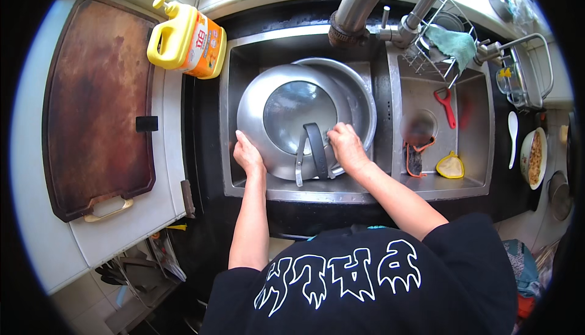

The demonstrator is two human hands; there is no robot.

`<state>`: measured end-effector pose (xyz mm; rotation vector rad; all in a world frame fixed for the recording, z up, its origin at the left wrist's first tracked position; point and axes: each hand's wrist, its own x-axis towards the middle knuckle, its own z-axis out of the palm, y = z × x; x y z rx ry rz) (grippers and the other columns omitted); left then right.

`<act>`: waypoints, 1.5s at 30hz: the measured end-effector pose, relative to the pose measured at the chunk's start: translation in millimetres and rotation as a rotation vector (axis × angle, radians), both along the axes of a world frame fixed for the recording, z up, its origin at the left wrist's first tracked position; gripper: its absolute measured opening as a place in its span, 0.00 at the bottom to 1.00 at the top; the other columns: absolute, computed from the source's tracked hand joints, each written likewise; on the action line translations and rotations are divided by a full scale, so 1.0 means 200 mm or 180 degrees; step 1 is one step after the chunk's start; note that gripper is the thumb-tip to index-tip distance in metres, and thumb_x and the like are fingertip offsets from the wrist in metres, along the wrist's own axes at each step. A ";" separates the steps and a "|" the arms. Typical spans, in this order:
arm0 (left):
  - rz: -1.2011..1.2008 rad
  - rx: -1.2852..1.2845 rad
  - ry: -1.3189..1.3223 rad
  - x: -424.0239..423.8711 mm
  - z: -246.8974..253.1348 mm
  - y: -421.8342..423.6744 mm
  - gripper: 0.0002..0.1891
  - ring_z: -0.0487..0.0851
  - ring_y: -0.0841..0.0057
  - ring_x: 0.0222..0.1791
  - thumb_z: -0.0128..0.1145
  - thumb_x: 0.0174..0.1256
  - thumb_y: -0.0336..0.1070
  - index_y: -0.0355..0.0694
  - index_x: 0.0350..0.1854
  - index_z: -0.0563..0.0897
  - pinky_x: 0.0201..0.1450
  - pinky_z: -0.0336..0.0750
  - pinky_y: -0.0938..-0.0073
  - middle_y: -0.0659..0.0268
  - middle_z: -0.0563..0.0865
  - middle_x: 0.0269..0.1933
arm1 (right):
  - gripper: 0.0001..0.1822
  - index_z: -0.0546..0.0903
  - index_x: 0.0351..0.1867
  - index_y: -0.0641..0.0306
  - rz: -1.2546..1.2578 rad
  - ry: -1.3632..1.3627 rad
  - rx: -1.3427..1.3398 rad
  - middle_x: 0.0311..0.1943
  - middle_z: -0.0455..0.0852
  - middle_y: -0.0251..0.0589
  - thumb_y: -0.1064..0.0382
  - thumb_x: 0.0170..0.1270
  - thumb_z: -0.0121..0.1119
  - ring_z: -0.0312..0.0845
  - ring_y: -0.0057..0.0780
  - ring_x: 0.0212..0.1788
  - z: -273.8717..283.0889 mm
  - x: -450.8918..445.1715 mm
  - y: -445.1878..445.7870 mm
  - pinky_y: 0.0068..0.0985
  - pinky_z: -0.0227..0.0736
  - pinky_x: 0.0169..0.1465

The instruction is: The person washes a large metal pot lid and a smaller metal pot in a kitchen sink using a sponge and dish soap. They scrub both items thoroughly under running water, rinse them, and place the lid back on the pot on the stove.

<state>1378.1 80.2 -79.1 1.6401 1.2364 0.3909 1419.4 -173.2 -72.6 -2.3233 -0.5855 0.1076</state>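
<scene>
A wide stainless steel wok lid with a round glass window lies tilted over a metal basin in the left sink bowl. Its black arched handle on a metal bracket faces up, near the front. My left hand grips the lid's left rim, thumb on top and fingers hidden beneath. On the right side of the lid, beside the handle, my right hand is curled closed against the surface. A little grey, fuzzy scrubber shows at its fingertips, mostly covered by the hand.
Left of the sink stand a yellow detergent jug and a wooden cutting board. A faucet and thick pipe overhang the back. The right bowl holds a red peeler and a yellow-edged pad; a wire rack hangs there.
</scene>
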 end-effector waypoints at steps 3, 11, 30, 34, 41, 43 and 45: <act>0.0064 0.0305 -0.0010 0.02 0.03 -0.03 0.34 0.81 0.68 0.34 0.43 0.71 0.60 0.26 0.35 0.83 0.41 0.73 0.66 0.56 0.85 0.32 | 0.08 0.80 0.33 0.66 -0.0383 -0.0109 -0.0071 0.37 0.76 0.48 0.76 0.51 0.55 0.74 0.46 0.43 -0.07 0.15 0.00 0.37 0.73 0.48; -0.0092 0.0512 -0.0089 0.01 0.01 -0.03 0.33 0.81 0.64 0.31 0.41 0.73 0.58 0.25 0.33 0.82 0.39 0.73 0.65 0.52 0.85 0.30 | 0.08 0.76 0.40 0.68 -0.0805 0.0252 -0.0168 0.42 0.80 0.57 0.73 0.59 0.50 0.76 0.56 0.48 -0.25 0.66 0.09 0.44 0.72 0.52; -0.0064 -0.0256 -0.0552 0.02 0.18 -0.09 0.24 0.74 0.82 0.27 0.51 0.71 0.52 0.32 0.27 0.77 0.32 0.71 0.76 0.68 0.80 0.26 | 0.12 0.76 0.46 0.68 -0.0816 0.0337 0.0355 0.41 0.82 0.58 0.71 0.60 0.54 0.79 0.53 0.45 0.09 0.60 -0.01 0.41 0.73 0.51; -0.0832 -0.1044 -0.1219 0.11 0.44 -0.19 0.17 0.66 0.91 0.23 0.59 0.68 0.42 0.43 0.21 0.71 0.25 0.63 0.86 0.77 0.73 0.23 | 0.18 0.76 0.53 0.66 -0.1351 0.0095 0.0999 0.29 0.84 0.49 0.65 0.62 0.59 0.82 0.42 0.32 0.38 0.66 -0.14 0.35 0.75 0.40; -0.1562 -0.1641 -0.1294 0.29 0.63 -0.43 0.18 0.60 0.94 0.20 0.63 0.65 0.37 0.49 0.19 0.68 0.21 0.55 0.87 0.82 0.69 0.21 | 0.22 0.75 0.53 0.70 -0.1602 -0.0227 0.0626 0.28 0.86 0.53 0.57 0.64 0.58 0.84 0.50 0.34 0.49 0.97 -0.22 0.40 0.76 0.45; -0.1698 -0.1725 -0.1279 0.31 0.62 -0.46 0.18 0.61 0.94 0.20 0.63 0.64 0.37 0.49 0.19 0.68 0.20 0.55 0.88 0.82 0.69 0.21 | 0.19 0.78 0.47 0.70 -0.1684 -0.0205 0.0398 0.31 0.86 0.55 0.56 0.63 0.58 0.83 0.52 0.37 0.52 1.04 -0.21 0.41 0.76 0.47; -0.1844 -0.1638 -0.1198 0.31 0.64 -0.49 0.18 0.61 0.94 0.20 0.64 0.63 0.37 0.49 0.19 0.68 0.20 0.56 0.88 0.82 0.69 0.21 | 0.17 0.78 0.44 0.70 -0.1797 -0.0222 0.0116 0.32 0.86 0.55 0.56 0.63 0.58 0.83 0.53 0.38 0.57 1.08 -0.21 0.41 0.76 0.46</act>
